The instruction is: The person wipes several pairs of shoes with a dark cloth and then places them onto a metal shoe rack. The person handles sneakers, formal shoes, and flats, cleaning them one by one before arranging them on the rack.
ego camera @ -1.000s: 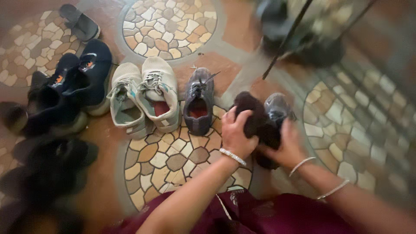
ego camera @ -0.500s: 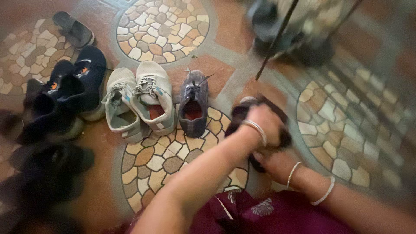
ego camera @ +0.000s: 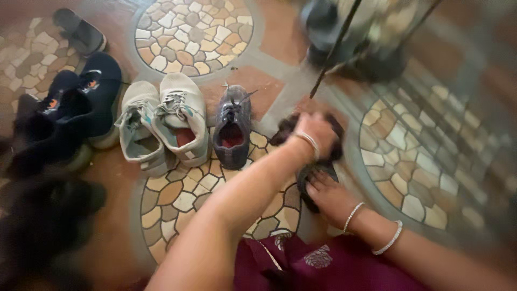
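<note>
Hands at work on one dark grey shoe (ego camera: 312, 180), which rests on the mosaic floor (ego camera: 177, 196) at about 4 o'clock from the frame centre. Left hand (ego camera: 318, 132) is curled shut over a fuzzy dark brown cloth (ego camera: 283, 129) and presses it down onto the upper of the shoe; a beaded silver bracelet (ego camera: 308, 141) circles that wrist. Right hand (ego camera: 331, 196), at 6 o'clock from the left one, clasps the near end of the shoe, fingers wrapped round its rim; motion blur hides how tightly. Two thin silver bangles (ego camera: 371, 226) sit on the right forearm. Below both arms lies maroon fabric (ego camera: 334, 267) with a pale woven motif.

At 9 o'clock from the held shoe stands its apparent mate, a grey lace-up trainer (ego camera: 232, 132) with a red lining, upright and apart from the hands. Further toward 9 o'clock sits a pair of cream mesh trainers (ego camera: 161, 121), side by side and touching, with soft worn uppers. Beyond them are navy trainers (ego camera: 81, 102) with small orange marks, and a dark flat sandal (ego camera: 78, 29) at 10 o'clock. The floor is made of irregular stone pieces in cream, tan and brown set in round panels, with smooth terracotta bands between. At 1 o'clock a thin dark rod (ego camera: 331, 51) slants across blurred dark objects.
</note>
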